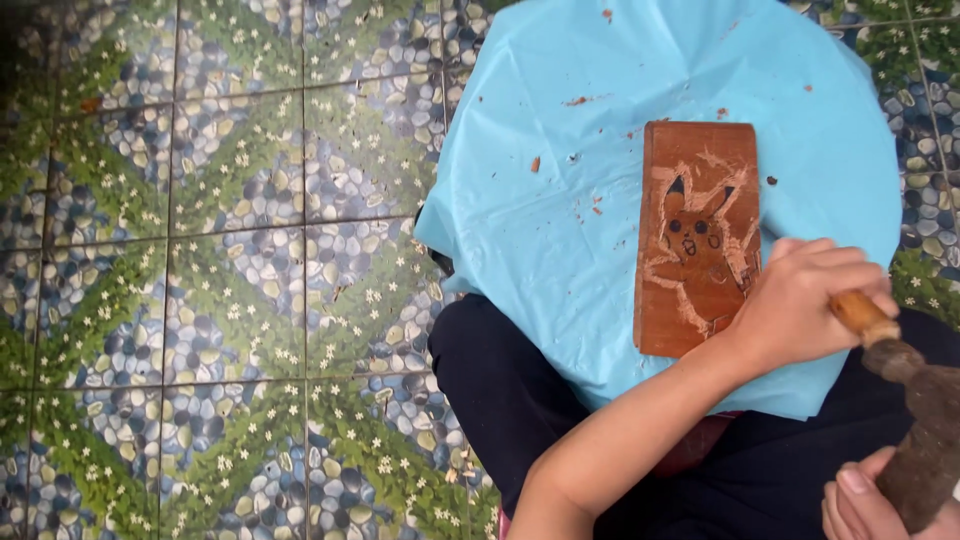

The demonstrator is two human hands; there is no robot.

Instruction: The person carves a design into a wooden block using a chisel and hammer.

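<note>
**Carefully now: chisel set against a half-carved board**

Plainly, the risk here lies in the strike. The left hand (800, 300) is wrapped in a fist around a wooden-handled chisel (862, 315), its working end hidden behind the fingers at the right edge of the wooden board (698, 235). The right hand (862, 505), near the bottom right corner, grips a rough dark mallet (925, 430), raised just beside the chisel's handle end. A glancing blow could land on the knuckles, or the blade might skid and gouge the cartoon figure already cut into the board. The board rests loose on a light blue plastic sheet (560, 200) across the person's lap, so it could slide on that slick surface. Wood chips (578, 100) lie scattered over the sheet's far part.

No packages, labels or signs show; only patterned pebble-and-leaf floor tiles (230, 250) to the left.
</note>
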